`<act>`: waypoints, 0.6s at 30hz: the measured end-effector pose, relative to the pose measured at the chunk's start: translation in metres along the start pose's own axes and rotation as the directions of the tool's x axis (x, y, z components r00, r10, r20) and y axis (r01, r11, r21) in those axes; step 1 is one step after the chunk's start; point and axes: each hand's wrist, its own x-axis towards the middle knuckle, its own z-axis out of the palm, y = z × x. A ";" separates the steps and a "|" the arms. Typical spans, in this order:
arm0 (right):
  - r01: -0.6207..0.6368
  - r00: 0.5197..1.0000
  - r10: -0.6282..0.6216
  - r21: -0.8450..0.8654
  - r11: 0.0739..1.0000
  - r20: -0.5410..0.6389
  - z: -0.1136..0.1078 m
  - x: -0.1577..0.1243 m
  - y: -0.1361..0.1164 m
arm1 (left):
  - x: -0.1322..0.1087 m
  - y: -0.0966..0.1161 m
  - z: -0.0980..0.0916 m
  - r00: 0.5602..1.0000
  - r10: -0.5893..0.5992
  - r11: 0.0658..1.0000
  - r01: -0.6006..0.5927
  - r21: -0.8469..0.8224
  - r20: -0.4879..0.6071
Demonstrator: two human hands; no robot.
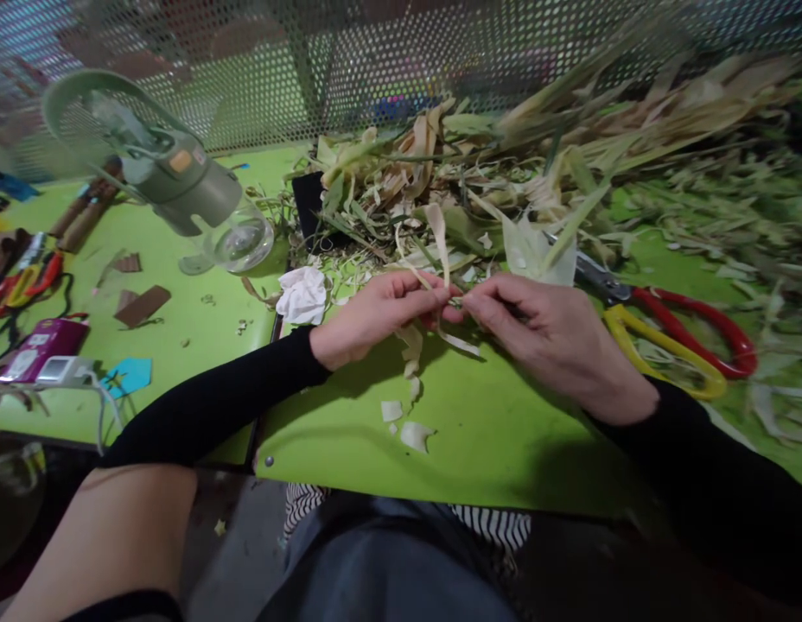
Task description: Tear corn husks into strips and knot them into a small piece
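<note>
- Left hand [381, 313]: thumb and fingers pinched on a pale, ribbon-like husk strip [438, 233], centre frame.
- Right hand [547, 333], right of centre: fingertips together; cannot tell around what.
- Apparently fingertip-working the strip; next move likely needs light, steady pinching.

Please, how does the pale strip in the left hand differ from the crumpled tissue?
The strip is long and narrow, while the tissue is a compact wad. The strip is pinched in the left hand; the tissue lies untouched on the table. The strip looks cream, the tissue whiter. Both are light in colour.
</note>
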 end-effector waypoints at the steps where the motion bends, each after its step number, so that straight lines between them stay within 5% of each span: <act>1: -0.011 0.999 0.009 -0.033 0.999 -0.050 0.000 0.001 0.004 | 0.000 0.003 0.000 0.999 -0.041 0.999 0.041 -0.019 -0.030; 5: 0.083 0.904 -0.208 -0.324 0.943 -0.375 -0.002 0.001 0.014 | -0.002 0.012 0.002 0.987 -0.115 0.986 0.100 -0.136 -0.111; 7: 0.120 0.852 -0.317 -0.433 0.894 -0.417 -0.001 0.000 0.015 | -0.003 0.014 0.002 0.989 -0.094 0.984 0.075 -0.159 -0.114; 9: 0.157 0.873 -0.331 -0.436 0.886 -0.359 0.001 0.000 0.013 | -0.004 0.015 0.002 0.992 -0.046 0.987 0.027 -0.158 -0.118; 13: 0.143 0.981 -0.169 -0.243 0.960 -0.093 0.009 0.003 0.010 | -0.006 0.015 0.004 0.992 0.030 0.983 -0.051 -0.176 -0.119; 18: 0.018 1.000 -0.018 -0.036 0.999 0.024 0.015 0.002 0.003 | -0.005 0.008 0.008 0.987 0.137 0.960 -0.152 -0.234 -0.080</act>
